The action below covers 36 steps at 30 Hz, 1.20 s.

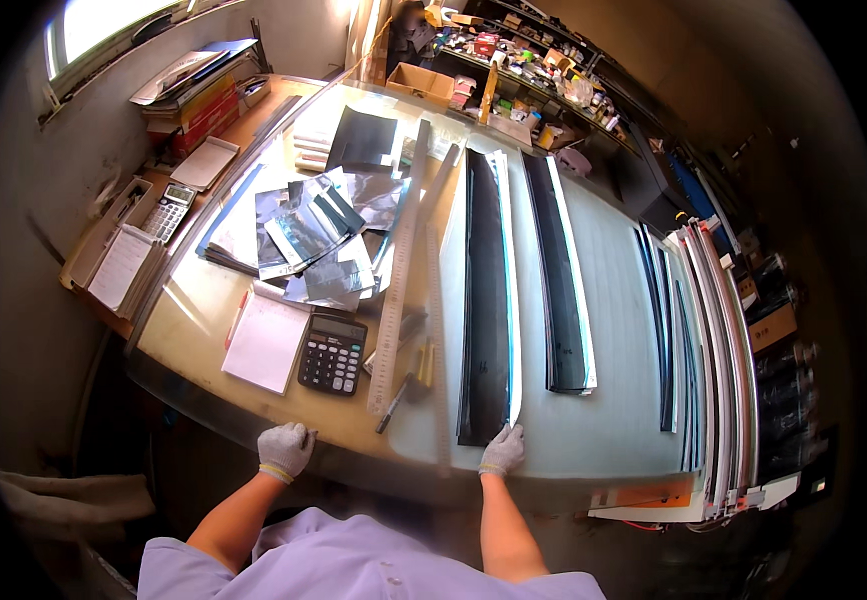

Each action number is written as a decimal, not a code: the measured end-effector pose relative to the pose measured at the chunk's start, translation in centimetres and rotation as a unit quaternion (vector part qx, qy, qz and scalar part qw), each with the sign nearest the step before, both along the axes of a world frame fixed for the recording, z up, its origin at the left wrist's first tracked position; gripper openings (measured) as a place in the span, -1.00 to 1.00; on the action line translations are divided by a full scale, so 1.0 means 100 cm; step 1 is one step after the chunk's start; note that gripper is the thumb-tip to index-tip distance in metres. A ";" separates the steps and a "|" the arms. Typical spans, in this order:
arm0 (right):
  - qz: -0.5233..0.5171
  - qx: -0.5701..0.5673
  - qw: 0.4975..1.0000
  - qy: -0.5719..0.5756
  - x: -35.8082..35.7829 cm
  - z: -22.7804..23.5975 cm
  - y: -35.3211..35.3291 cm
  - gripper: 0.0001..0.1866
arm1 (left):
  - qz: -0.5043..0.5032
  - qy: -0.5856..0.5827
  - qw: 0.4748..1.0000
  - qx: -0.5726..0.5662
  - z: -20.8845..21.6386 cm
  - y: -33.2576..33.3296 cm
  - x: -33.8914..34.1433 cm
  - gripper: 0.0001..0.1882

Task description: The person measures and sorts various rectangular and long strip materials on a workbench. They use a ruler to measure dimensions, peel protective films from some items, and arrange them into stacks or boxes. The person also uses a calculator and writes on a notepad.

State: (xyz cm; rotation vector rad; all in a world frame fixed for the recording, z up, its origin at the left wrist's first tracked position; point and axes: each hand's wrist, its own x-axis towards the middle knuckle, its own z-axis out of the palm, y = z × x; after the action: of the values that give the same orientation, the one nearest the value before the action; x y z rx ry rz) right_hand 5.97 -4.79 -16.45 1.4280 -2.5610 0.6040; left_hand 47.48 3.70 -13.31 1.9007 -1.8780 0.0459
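Note:
My left hand [287,450], in a pale knit glove, rests at the table's front edge with its fingers curled in; nothing shows in it. The closest objects to it are a pink-white notepad [266,343] and a black calculator [333,355]. My right hand [503,450], gloved too, is closed at the near end of a long stack of dark strips [485,300]. Its fingertips pinch the near corner on the stack's white and blue right edge. A second, shorter stack of dark strips [557,280] lies to the right.
Long rulers [401,270] and a marker [392,408] lie left of the strips on the glass-topped table [614,400]. Glossy sheets [314,235] are heaped farther left. Thin dark strips and long bundled sheets [719,370] line the right side. Cluttered shelves [544,70] stand behind.

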 end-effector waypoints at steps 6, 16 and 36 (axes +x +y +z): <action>-0.017 0.024 1.000 -0.005 0.010 0.013 0.001 -0.68 | 0.005 -0.006 1.000 0.020 0.002 0.004 0.000 -0.69; -0.013 0.019 1.000 -0.016 0.006 0.005 0.000 -0.69 | -0.011 -0.009 1.000 0.017 0.003 0.002 0.001 -0.68; -0.026 0.064 0.998 0.002 0.001 -0.001 -0.002 -0.69 | -0.007 0.004 1.000 0.020 0.004 0.001 -0.002 -0.68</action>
State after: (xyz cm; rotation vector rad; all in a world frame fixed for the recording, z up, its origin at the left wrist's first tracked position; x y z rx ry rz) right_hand 6.04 -4.97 -16.52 1.3923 -2.6684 0.4358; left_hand 47.27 3.78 -12.93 1.9118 -1.9004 -0.0032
